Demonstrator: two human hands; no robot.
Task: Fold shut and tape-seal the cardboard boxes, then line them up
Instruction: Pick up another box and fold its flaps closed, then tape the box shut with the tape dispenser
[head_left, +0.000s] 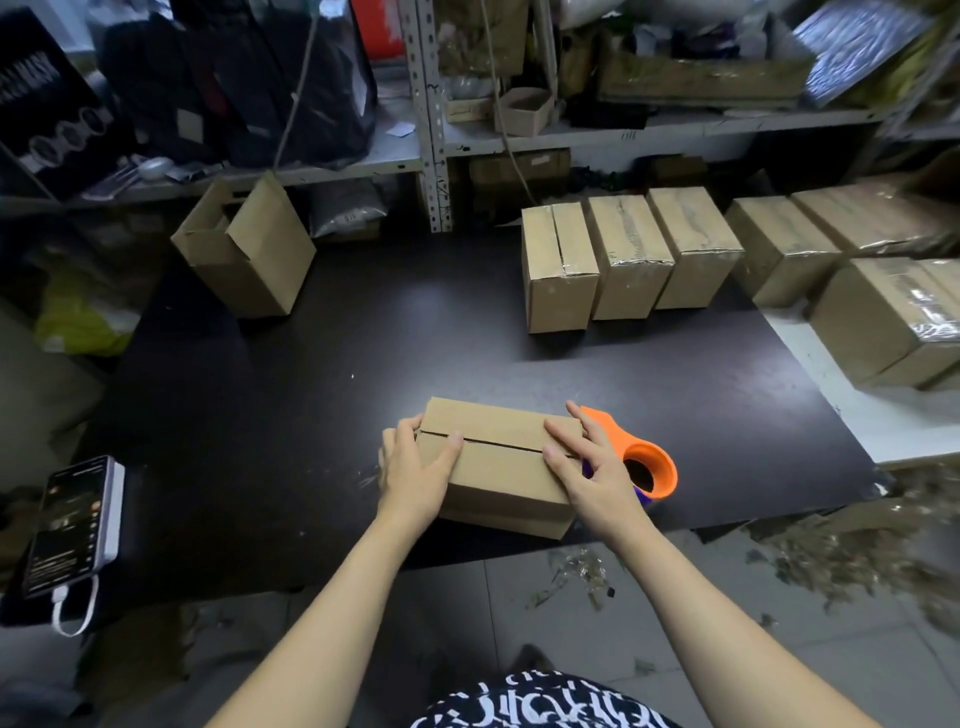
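A small cardboard box (496, 457) lies near the front edge of the dark table (311, 395), its top flaps folded down with a bare seam between them. My left hand (415, 467) holds the box's left end, thumb lying on the top. My right hand (587, 467) presses flat on the right end of the flaps, fingers straight. An orange tape dispenser (644, 462) sits just right of the box, beside my right hand. An open box (244, 249) stands at the back left. A row of taped boxes (623, 254) stands at the back right.
More sealed boxes (893, 317) lie on a white surface at the far right. A phone on a power bank (72, 525) rests at the table's left front corner. Metal shelves (431, 156) crowded with goods stand behind. Scraps litter the floor (831, 561).
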